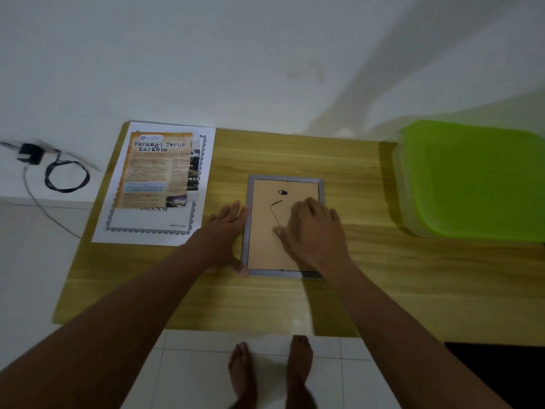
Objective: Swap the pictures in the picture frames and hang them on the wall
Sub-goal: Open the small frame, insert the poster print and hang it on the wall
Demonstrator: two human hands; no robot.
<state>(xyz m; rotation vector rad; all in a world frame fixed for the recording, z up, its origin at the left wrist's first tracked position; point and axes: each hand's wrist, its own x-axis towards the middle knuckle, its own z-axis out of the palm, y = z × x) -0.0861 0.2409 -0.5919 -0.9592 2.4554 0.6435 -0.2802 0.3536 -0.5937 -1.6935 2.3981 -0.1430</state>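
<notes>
The frame (284,179) is laid face down mid-table (413,276), backing (262,246) up. The left hand (225,228) is held flat against its left edge, fingers straight and thumb at the near corner, while the right hand (312,228) is pressed on the backing with fingers spread, nothing gripped. Pictures (156,172) are stacked at the table's far left, a green bin (477,178) is set at the right, and a coiled cable (66,178) is seen beyond the left edge.

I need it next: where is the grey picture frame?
Head view: the grey picture frame lies back-up on the table, between the stacked prints on its left and the green bin on its right, under the right hand.
</notes>
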